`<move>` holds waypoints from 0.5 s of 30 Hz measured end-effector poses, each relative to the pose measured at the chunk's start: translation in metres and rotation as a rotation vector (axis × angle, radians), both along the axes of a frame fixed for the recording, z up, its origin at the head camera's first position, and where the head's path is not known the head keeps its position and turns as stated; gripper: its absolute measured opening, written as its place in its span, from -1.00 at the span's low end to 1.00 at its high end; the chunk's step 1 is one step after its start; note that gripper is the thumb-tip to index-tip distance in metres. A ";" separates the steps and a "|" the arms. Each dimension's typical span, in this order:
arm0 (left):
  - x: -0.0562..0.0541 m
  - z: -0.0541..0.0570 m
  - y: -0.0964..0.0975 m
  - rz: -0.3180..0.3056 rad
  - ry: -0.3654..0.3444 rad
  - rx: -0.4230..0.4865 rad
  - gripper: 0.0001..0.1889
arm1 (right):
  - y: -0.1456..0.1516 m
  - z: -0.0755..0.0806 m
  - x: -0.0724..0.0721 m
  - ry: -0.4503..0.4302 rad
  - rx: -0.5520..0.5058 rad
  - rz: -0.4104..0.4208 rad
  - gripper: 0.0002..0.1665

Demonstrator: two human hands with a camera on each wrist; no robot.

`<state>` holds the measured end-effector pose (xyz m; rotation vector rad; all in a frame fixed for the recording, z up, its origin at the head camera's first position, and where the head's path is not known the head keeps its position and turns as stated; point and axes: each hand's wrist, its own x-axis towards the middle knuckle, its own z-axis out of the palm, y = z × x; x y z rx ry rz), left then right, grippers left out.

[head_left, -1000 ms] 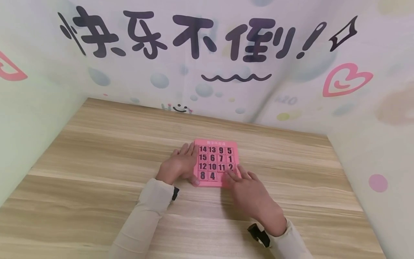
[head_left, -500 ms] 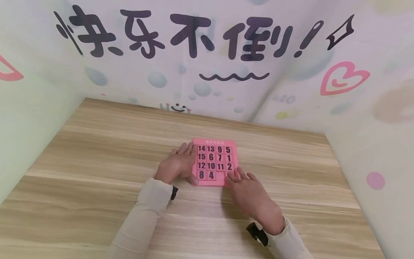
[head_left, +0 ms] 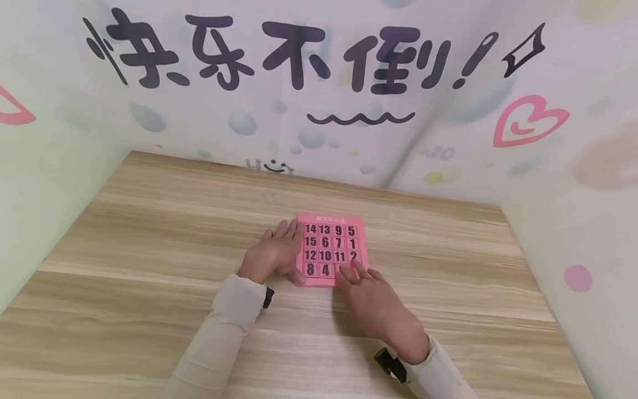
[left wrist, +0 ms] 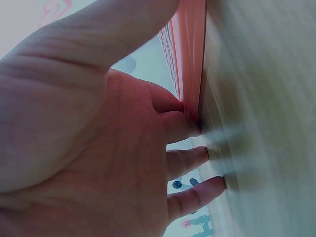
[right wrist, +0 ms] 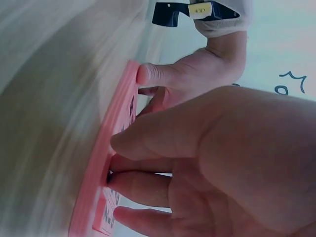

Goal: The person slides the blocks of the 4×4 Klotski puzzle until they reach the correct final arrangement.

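A pink number sliding puzzle (head_left: 356,219) lies flat on the wooden table, its tiles in rows of black numerals. Along its left edge rests my left hand (head_left: 276,252), thumb at the near left corner. In the left wrist view, the index fingertip meets the puzzle's side (left wrist: 193,59) while the other fingertips touch the table. My right hand (head_left: 374,302) reaches over the near right corner, fingers extended onto the bottom row right of the 4 tile (head_left: 325,270). Those fingers partly cover a tile there and hide the corner slot. The right wrist view shows its thumb (right wrist: 128,143) at the puzzle's near rim.
The wood-grain table (head_left: 199,188) spreads around the puzzle. A white printed cloth (head_left: 279,133) with large dark characters stands behind it, and pale walls rise at both sides. Black straps (head_left: 391,364) circle the wrists below light sleeves.
My right hand has shifted left, and a bottom-row tile under its fingers has slid left into the gap beside the 4. My left hand has stayed in place.
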<state>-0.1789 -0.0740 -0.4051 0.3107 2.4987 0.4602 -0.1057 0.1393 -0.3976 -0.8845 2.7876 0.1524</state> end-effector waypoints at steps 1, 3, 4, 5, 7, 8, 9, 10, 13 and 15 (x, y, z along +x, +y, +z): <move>0.000 0.000 0.000 -0.002 0.001 -0.002 0.30 | -0.001 -0.001 0.000 0.001 -0.004 0.001 -0.49; 0.000 0.000 0.000 -0.007 0.005 -0.004 0.30 | -0.002 -0.003 0.000 0.012 -0.007 0.006 -0.50; 0.000 0.001 0.000 -0.008 0.007 -0.004 0.30 | -0.002 -0.003 0.000 0.017 -0.009 0.009 -0.50; 0.000 0.001 0.000 -0.007 0.009 -0.001 0.31 | -0.002 -0.003 0.000 0.018 -0.010 0.010 -0.50; 0.001 0.002 0.000 -0.006 0.012 0.002 0.30 | -0.002 -0.004 0.000 0.022 -0.014 0.017 -0.50; 0.001 0.002 0.000 -0.003 0.010 0.003 0.30 | -0.001 -0.004 -0.001 0.020 -0.017 0.020 -0.49; 0.001 0.002 0.000 0.000 0.009 0.007 0.30 | 0.000 -0.003 -0.001 0.012 -0.022 0.022 -0.48; 0.001 0.002 0.000 0.004 0.007 0.010 0.30 | 0.002 -0.002 -0.002 0.004 -0.033 0.017 -0.47; 0.001 0.002 0.001 0.013 -0.001 0.015 0.29 | 0.007 0.000 -0.006 -0.002 -0.077 0.000 -0.45; 0.001 0.001 0.001 0.018 -0.003 0.015 0.29 | 0.011 0.001 -0.010 -0.002 -0.097 -0.022 -0.44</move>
